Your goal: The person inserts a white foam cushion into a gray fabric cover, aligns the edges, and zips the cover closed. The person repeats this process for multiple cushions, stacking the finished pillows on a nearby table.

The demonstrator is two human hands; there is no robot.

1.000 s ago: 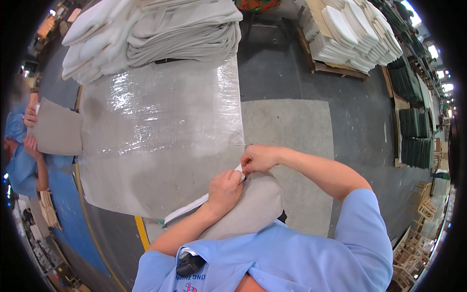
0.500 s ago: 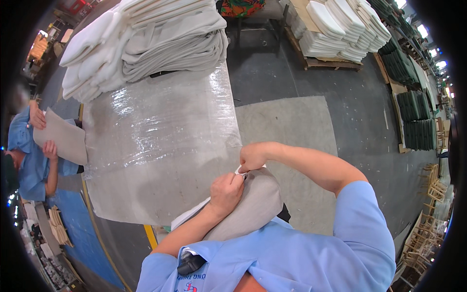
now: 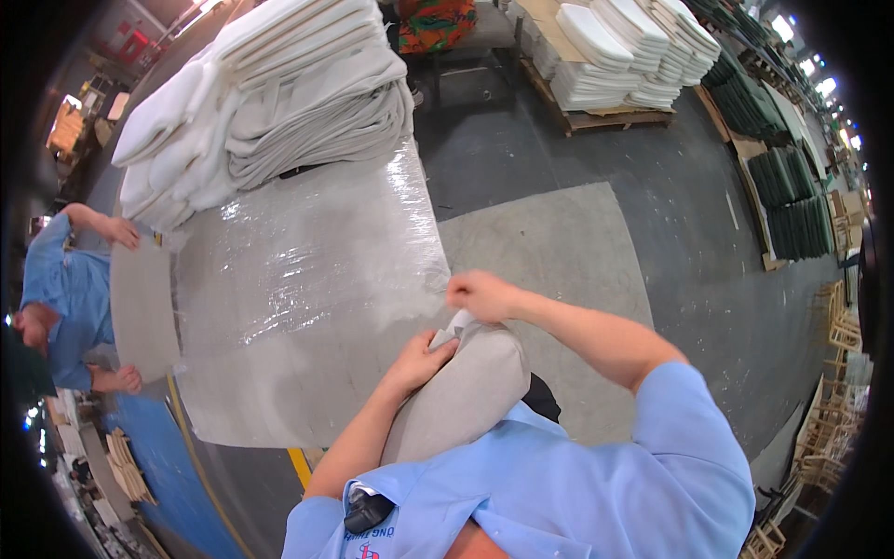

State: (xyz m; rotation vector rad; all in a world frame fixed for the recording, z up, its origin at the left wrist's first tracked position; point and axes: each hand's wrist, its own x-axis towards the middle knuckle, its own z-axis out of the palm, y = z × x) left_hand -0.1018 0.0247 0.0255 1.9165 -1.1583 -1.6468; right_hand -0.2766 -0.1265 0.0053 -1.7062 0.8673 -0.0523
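A grey fabric-covered cushion leans against my body at the near edge of the plastic-wrapped table. White material shows at its upper end, where the fabric edge gapes. My left hand grips the cushion along its left side near that end, thumb over the fabric. Just above the white material is my right hand, closed and slightly blurred. Whatever lies between its fingers is too small to make out.
The table carries folded grey covers and white padding at its far end. At the left, a co-worker holds a flat grey panel. White pads are stacked on a pallet at far right.
My right hand has lifted off the cushion's end, and more white material shows there. My left hand has shifted slightly along the side. The co-worker has turned the grey panel upright.
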